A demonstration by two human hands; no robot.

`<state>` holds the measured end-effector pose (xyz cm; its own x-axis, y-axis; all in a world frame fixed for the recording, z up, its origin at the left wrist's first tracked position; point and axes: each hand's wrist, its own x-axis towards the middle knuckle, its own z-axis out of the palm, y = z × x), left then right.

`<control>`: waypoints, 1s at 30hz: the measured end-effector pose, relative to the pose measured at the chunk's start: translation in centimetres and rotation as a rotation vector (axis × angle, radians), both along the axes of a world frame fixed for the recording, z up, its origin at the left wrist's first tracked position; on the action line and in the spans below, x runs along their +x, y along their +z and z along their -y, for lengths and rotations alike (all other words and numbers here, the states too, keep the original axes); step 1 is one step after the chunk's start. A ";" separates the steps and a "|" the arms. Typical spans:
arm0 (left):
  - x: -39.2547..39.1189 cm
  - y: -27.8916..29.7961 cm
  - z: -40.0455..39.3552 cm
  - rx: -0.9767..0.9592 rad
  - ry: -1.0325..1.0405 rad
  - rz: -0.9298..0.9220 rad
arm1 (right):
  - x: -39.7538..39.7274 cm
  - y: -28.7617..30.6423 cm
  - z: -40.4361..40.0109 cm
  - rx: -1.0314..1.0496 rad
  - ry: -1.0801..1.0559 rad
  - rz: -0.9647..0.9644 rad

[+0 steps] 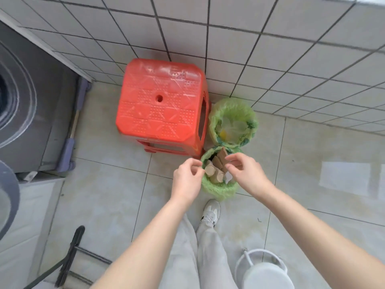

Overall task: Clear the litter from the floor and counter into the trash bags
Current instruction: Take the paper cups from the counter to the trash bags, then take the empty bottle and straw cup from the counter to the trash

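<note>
My fingers (194,167) on the left hand (187,180) are curled in a pinch at the left rim of the near trash bag (218,187), and I seem to have the thin green plastic between them, though the frame does not show it plainly. Starting from the far left, a grey washing machine (31,105) stands against the tiled wall, and a dark broom (70,247) lies across the floor (104,195) below it. A red plastic stool (160,105) sits in the middle, just beside both bags. The near bag, touching the stool's front corner, is packed with brown cardboard pieces (216,165) and a scrap of white paper (228,176). Behind it, touching it, the far trash bag (232,122) holds clear crumpled plastic and something yellow. My right hand (248,174) hovers over the near bag's right side, fingers loosely bent with the tips close together; I cannot tell whether they hold anything. At lower right stands a white bucket (262,270), and my white shoe (210,212) points at the near bag.
</note>
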<state>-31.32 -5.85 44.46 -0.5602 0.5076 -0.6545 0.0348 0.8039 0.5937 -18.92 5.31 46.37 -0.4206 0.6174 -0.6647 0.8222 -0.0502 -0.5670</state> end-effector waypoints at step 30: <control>-20.1 28.7 47.6 0.123 0.731 -0.331 | -30.5 27.2 38.7 0.094 0.848 -0.185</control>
<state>-51.38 -53.49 73.15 -0.9328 -0.0035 -0.3603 -0.2845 0.6210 0.7304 -49.44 -33.38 73.60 -0.8595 0.0962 -0.5021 0.4553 0.5905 -0.6663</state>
